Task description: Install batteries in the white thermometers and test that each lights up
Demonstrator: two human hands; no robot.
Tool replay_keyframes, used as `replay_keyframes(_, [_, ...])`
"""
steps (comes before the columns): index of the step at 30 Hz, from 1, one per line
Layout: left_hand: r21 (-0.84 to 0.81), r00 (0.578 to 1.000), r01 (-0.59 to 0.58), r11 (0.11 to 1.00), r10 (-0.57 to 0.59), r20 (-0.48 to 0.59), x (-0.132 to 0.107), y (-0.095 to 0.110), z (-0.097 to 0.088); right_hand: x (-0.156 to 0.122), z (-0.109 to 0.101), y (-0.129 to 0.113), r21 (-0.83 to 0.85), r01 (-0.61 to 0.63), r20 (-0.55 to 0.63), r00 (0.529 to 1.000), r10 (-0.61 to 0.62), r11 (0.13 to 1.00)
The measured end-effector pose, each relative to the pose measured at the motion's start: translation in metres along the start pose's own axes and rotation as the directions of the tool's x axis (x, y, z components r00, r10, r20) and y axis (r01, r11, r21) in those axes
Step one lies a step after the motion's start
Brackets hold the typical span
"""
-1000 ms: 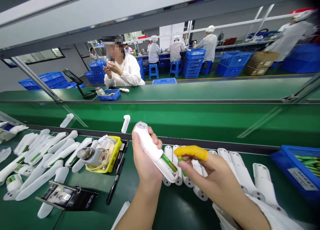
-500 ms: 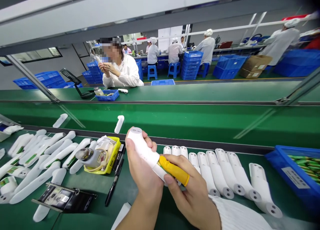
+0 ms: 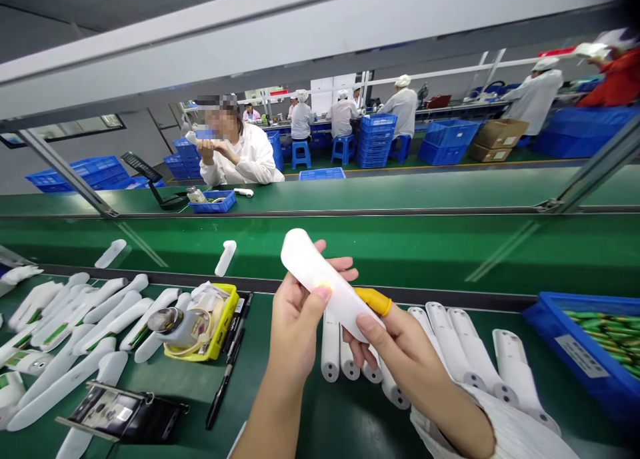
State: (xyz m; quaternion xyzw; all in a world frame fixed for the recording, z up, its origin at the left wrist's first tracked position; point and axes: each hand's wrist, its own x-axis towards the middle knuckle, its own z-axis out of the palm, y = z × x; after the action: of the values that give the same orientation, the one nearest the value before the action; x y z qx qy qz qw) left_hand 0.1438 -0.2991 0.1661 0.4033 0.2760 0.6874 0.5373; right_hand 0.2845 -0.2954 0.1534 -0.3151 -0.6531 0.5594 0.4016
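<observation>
A long white plastic handheld device casing (image 3: 320, 272) is held tilted above the bench, its smooth broad face towards me. My left hand (image 3: 305, 306) grips it around the middle, thumb pressed on the face beside a small yellowish glow. At its lower right end, my right hand (image 3: 390, 332) pinches it between thumb and fingers; a yellow finger cot (image 3: 374, 300) covers one fingertip. Below and to the right of my hands lies a row of similar white casings (image 3: 450, 346), partly hidden by my right hand.
More white casings (image 3: 100, 312) lie piled at left, near a black metal fixture (image 3: 125, 409). A yellow tray (image 3: 227, 326) with a bottle and black pens (image 3: 225, 379) stand beside them. A blue bin (image 3: 555, 312) of green parts is right. Two casings lie on the green belt (image 3: 400, 246). A co-worker (image 3: 245, 152) sits opposite.
The casing has been turned over, so its smooth face now shows instead of the end with holes and the open green strip. My right hand has shifted to its lower end.
</observation>
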Motion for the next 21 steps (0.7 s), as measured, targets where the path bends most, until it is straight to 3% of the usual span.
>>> replay_keyframes(3, [-0.054,0.985,0.075,0.996,-0.066,0.158,0.004,0.0,-0.012,0.001,-0.002,-0.003,0.13,-0.064,0.077,0.996,0.055,0.989])
replay_keyframes(5, [-0.098,0.974,0.041,0.994,-0.017,0.228,0.008,-0.002,-0.019,0.0,-0.002,-0.004,0.171,-0.12,0.151,0.984,0.095,0.978])
replay_keyframes(9, [-0.131,0.954,-0.105,0.986,0.137,0.266,0.012,-0.009,-0.024,-0.001,0.001,-0.004,0.176,-0.154,0.22,0.969,0.114,0.972])
replay_keyframes(14, [-0.103,0.966,-0.064,0.993,0.087,0.242,0.011,-0.009,-0.019,0.002,-0.014,-0.011,-0.001,-0.085,0.356,0.931,0.08,0.996])
replay_keyframes(16, [-0.088,0.975,-0.03,0.996,0.048,0.215,0.01,-0.008,-0.016,0.005,-0.04,-0.014,-0.14,-0.014,0.253,0.966,0.049,0.99])
replay_keyframes(18, [-0.08,0.981,-0.007,0.997,0.023,0.194,0.009,-0.008,-0.014,0.006,-0.081,-0.011,-0.336,-0.039,-0.013,0.999,0.036,0.941])
replay_keyframes(20, [-0.076,0.982,0.002,0.997,0.013,0.191,0.008,-0.009,-0.012,0.001,-0.134,0.0,-0.497,-0.133,-0.285,0.958,-0.017,0.857])
replay_keyframes(21, [-0.076,0.98,0.002,0.997,0.013,0.197,0.008,-0.01,-0.011,-0.003,-0.162,0.008,-0.517,-0.15,-0.428,0.898,-0.102,0.843])
